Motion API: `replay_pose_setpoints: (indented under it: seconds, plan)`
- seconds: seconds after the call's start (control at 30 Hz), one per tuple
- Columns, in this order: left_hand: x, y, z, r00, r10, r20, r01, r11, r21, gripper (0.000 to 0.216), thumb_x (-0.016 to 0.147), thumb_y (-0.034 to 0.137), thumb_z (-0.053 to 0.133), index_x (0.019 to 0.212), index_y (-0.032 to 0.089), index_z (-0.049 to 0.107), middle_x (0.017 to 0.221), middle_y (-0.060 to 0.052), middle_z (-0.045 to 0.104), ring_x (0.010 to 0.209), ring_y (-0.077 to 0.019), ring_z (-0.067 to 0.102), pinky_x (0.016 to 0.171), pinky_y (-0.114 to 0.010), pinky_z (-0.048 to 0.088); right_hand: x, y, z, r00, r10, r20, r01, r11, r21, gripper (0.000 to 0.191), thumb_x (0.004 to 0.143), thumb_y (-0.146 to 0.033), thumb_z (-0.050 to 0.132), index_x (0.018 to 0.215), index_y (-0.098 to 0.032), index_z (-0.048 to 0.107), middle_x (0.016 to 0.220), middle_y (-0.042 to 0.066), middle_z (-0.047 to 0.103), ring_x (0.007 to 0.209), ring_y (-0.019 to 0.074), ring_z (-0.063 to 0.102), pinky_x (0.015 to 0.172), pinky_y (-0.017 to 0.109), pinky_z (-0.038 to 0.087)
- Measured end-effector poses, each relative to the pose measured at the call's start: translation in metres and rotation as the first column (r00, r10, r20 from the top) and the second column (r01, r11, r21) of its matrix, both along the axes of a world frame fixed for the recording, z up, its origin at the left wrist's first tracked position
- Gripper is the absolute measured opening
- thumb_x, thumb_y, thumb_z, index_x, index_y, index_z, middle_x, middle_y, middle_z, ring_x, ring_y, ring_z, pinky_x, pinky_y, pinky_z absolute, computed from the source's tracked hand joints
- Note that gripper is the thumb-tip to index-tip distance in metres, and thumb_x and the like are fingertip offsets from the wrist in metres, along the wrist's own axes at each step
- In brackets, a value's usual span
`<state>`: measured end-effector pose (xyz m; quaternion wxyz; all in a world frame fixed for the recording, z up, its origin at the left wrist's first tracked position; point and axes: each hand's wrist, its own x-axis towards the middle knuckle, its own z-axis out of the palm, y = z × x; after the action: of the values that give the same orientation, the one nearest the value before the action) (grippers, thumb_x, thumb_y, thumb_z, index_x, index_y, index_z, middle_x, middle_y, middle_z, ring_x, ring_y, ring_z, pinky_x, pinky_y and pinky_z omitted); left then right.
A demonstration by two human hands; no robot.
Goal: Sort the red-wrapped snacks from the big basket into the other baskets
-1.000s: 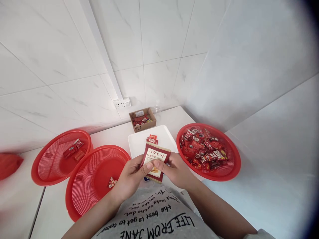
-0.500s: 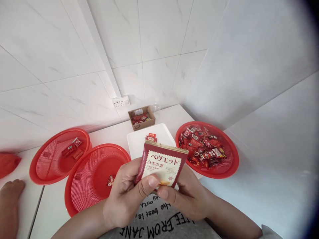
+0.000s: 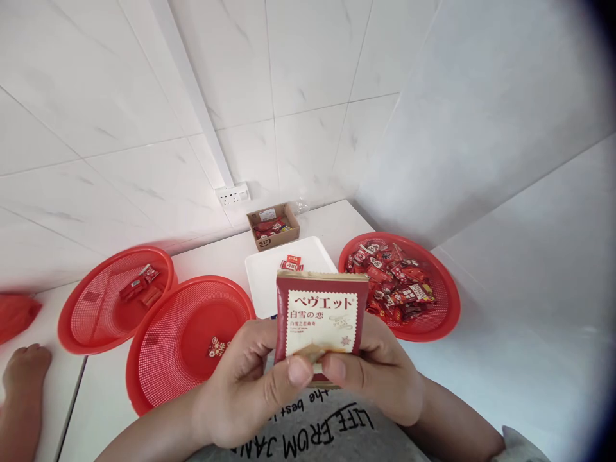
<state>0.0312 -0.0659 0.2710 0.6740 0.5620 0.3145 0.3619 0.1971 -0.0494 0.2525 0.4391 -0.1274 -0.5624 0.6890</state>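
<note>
A dark red and cream cookie packet [image 3: 320, 314] with printed writing is held upright close in front of me, its front facing my eyes. My left hand [image 3: 255, 378] grips its left side, thumb pressed on the lower front. On the other side my right hand [image 3: 380, 372] does the same, its thumb tip almost meeting the left one. Both hands' other fingers are mostly hidden behind the packet. Beyond it a white tray [image 3: 262, 282] bears a few small red packets [image 3: 292, 262], partly covered by the cookie packet.
To the right is a red basket [image 3: 450, 321] full of red snack packets. At left stand two more red baskets [image 3: 72, 333], [image 3: 139, 385] with a few packets in them. A cardboard box [image 3: 276, 241] of packets is at the back wall. Another person's hand [image 3: 29, 369] rests at far left.
The cookie packet has turned from a tilt to nearly straight and faces me more squarely. My right hand has shifted slightly right. The other person's hand moved a little.
</note>
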Motion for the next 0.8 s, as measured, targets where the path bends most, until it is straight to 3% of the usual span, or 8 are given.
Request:
replay_pose_setpoints:
  seconds: [0.13, 0.23, 0.37, 0.5, 0.63, 0.8]
  plan:
    - [-0.0007, -0.0010, 0.0037, 0.999, 0.003, -0.039, -0.003, 1.000, 0.000, 0.034, 0.087, 0.044, 0.050, 0.089, 0.018, 0.072, 0.089, -0.008, 0.072, 0.084, -0.0233, 0.065, 0.077, -0.035, 0.053, 0.0008, -0.0019, -0.0005, 0.999, -0.032, 0.019, 0.032, 0.999, 0.043, 0.022, 0.090, -0.032, 0.052, 0.097, -0.021, 0.069, 0.084, 0.002, 0.070, 0.079, 0.0145, 0.064, 0.071, 0.026, 0.053]
    - [-0.0017, -0.0015, 0.0029, 0.999, 0.006, -0.052, -0.003, 0.999, 0.049, 0.036, 0.088, 0.043, 0.047, 0.095, 0.018, 0.072, 0.086, -0.008, 0.072, 0.082, -0.0228, 0.066, 0.075, -0.034, 0.054, 0.0024, -0.0034, -0.0016, 0.994, -0.070, 0.089, 0.062, 0.994, 0.091, 0.025, 0.090, -0.037, 0.050, 0.094, -0.020, 0.068, 0.078, 0.002, 0.067, 0.074, 0.0139, 0.062, 0.065, 0.024, 0.051]
    - [-0.0022, -0.0008, 0.0025, 0.999, -0.026, -0.036, 0.029, 0.996, 0.090, 0.036, 0.090, 0.041, 0.044, 0.104, 0.019, 0.070, 0.091, -0.008, 0.071, 0.084, -0.0222, 0.065, 0.078, -0.034, 0.053, 0.0040, -0.0043, -0.0036, 0.984, -0.085, 0.156, 0.060, 0.986, 0.153, 0.028, 0.091, -0.040, 0.047, 0.092, -0.020, 0.066, 0.076, 0.002, 0.066, 0.076, 0.0149, 0.061, 0.067, 0.025, 0.051]
    - [-0.0006, 0.0007, 0.0045, 0.998, -0.057, 0.003, 0.056, 0.989, 0.137, 0.034, 0.091, 0.038, 0.043, 0.102, 0.019, 0.069, 0.092, -0.008, 0.070, 0.082, -0.0205, 0.064, 0.077, -0.032, 0.052, 0.0032, -0.0035, -0.0019, 0.989, -0.067, 0.131, 0.042, 0.982, 0.182, 0.028, 0.091, -0.039, 0.046, 0.096, -0.019, 0.066, 0.082, 0.003, 0.067, 0.081, 0.0159, 0.061, 0.071, 0.026, 0.050]
    - [0.0018, 0.0010, 0.0048, 1.000, -0.029, 0.011, 0.027, 0.986, 0.163, 0.032, 0.091, 0.037, 0.044, 0.088, 0.017, 0.069, 0.082, -0.007, 0.068, 0.074, -0.0178, 0.062, 0.073, -0.030, 0.051, 0.0017, -0.0024, 0.0024, 0.997, -0.032, 0.063, 0.020, 0.983, 0.182, 0.023, 0.091, -0.031, 0.047, 0.102, -0.021, 0.065, 0.089, 0.003, 0.066, 0.081, 0.0147, 0.060, 0.074, 0.026, 0.049]
    - [0.0029, 0.0021, 0.0045, 1.000, -0.021, 0.007, 0.020, 0.982, 0.188, 0.032, 0.091, 0.037, 0.043, 0.081, 0.017, 0.066, 0.076, -0.006, 0.064, 0.072, -0.0170, 0.058, 0.070, -0.029, 0.049, 0.0008, -0.0019, 0.0034, 0.999, -0.007, 0.037, 0.002, 0.990, 0.138, 0.024, 0.090, -0.034, 0.049, 0.102, -0.022, 0.065, 0.085, 0.002, 0.065, 0.078, 0.0143, 0.059, 0.073, 0.026, 0.049]
